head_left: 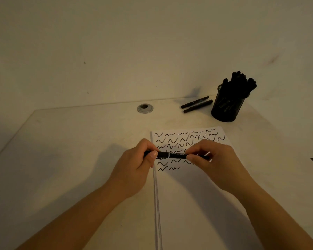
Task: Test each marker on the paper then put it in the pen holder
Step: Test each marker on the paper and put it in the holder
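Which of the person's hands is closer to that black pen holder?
The right hand: the pen holder stands beyond it, slightly right. The left hand is farther left.

Both hands held one black marker [172, 155] level above the scribbled paper [188, 141], the left hand [139, 163] gripping one end, the right hand [211, 157] the other. Two markers [196, 104] lay on the counter [79, 141] just beside the full pen holder [227, 107].
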`<action>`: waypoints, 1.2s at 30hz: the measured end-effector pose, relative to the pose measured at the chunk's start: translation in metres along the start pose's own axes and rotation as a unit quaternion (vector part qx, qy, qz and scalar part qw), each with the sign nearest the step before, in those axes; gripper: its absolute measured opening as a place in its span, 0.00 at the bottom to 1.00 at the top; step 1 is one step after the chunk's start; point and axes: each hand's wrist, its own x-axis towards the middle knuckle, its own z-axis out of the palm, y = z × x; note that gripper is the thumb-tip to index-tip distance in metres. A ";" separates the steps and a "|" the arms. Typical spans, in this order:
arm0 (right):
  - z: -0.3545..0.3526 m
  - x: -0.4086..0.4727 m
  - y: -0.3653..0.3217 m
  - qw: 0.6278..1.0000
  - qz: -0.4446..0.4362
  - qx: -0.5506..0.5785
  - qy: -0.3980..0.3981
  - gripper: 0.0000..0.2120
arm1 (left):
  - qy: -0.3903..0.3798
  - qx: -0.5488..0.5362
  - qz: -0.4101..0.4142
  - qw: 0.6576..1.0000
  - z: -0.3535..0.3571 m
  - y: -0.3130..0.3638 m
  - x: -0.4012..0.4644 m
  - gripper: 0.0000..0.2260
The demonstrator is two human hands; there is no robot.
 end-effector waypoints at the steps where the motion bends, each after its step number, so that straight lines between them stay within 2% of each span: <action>1: -0.004 0.002 -0.003 0.999 -0.021 -0.044 -0.016 0.08 | -0.003 0.010 0.008 1.000 0.000 0.004 0.005 0.05; 3: -0.009 0.007 -0.009 0.987 -0.060 -0.140 -0.041 0.05 | -0.020 0.022 0.026 0.999 0.001 0.014 0.018 0.05; 6: -0.016 0.017 -0.014 0.970 -0.108 -0.213 -0.046 0.10 | -0.056 0.071 0.064 0.994 0.006 0.031 0.037 0.06; 9: -0.024 0.024 -0.014 0.967 -0.123 -0.223 -0.023 0.12 | -0.047 0.097 0.103 0.989 0.013 0.046 0.053 0.03; 12: -0.035 0.034 -0.008 0.973 -0.088 -0.211 -0.003 0.11 | -0.024 0.063 0.115 0.991 0.017 0.055 0.072 0.02; 17: -0.065 0.057 0.010 0.980 -0.036 -0.189 0.057 0.07 | -0.047 0.007 0.047 0.998 0.024 0.049 0.114 0.16; 21: -0.098 0.082 0.022 0.982 0.003 -0.101 0.161 0.06 | -0.118 0.175 -0.010 0.977 0.034 0.027 0.162 0.13; 25: -0.128 0.102 0.027 0.965 0.017 -0.030 0.259 0.07 | -0.120 0.288 -0.001 0.950 0.051 0.014 0.203 0.13; 29: -0.141 0.115 0.030 0.942 0.001 0.034 0.333 0.15 | -0.117 0.366 0.026 0.923 0.069 0.003 0.230 0.16; 33: -0.142 0.123 0.034 0.938 -0.016 0.032 0.345 0.28 | -0.115 0.411 0.046 0.903 0.084 -0.007 0.242 0.16; 36: -0.141 0.126 0.040 0.938 -0.027 0.006 0.346 0.30 | -0.115 0.430 0.039 0.895 0.090 -0.015 0.244 0.14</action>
